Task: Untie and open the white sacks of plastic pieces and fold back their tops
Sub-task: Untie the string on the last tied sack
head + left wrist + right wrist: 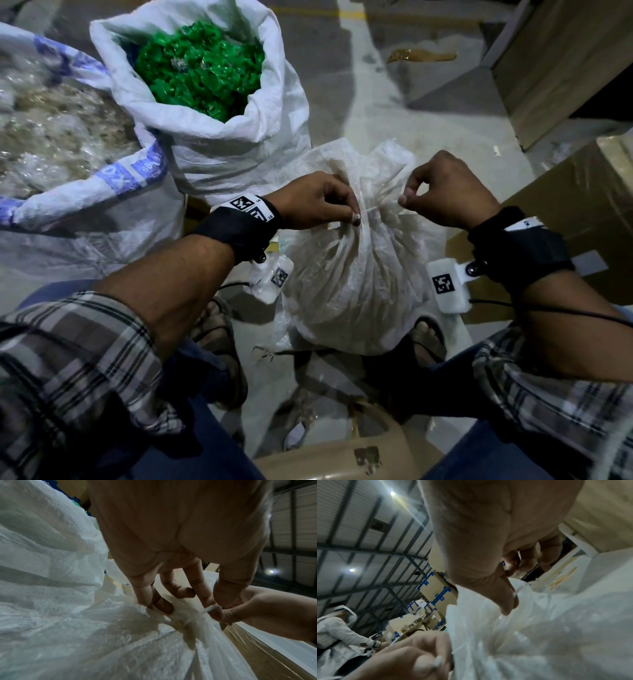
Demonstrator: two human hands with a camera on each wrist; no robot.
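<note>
A tied white sack point(356, 274) of pale plastic pieces stands between my feet. A thin white string point(378, 206) binds its gathered neck. My left hand point(356, 217) pinches the string at the left side of the neck, other fingers curled against the sack. My right hand point(404, 200) pinches the string's other end just to the right, stretching it taut. In the left wrist view the string point(208, 609) runs from the knot up to both pinching hands. In the right wrist view my thumb point(506, 601) lies beside the string point(518, 589) over the sack point(539, 642).
An open white sack point(239, 154) of green plastic pieces point(202, 68) stands behind on the left. A bigger blue-printed sack point(113, 178) of clear scraps is at far left. Cardboard boxes point(565, 222) crowd the right. A person in white point(337, 628) works nearby.
</note>
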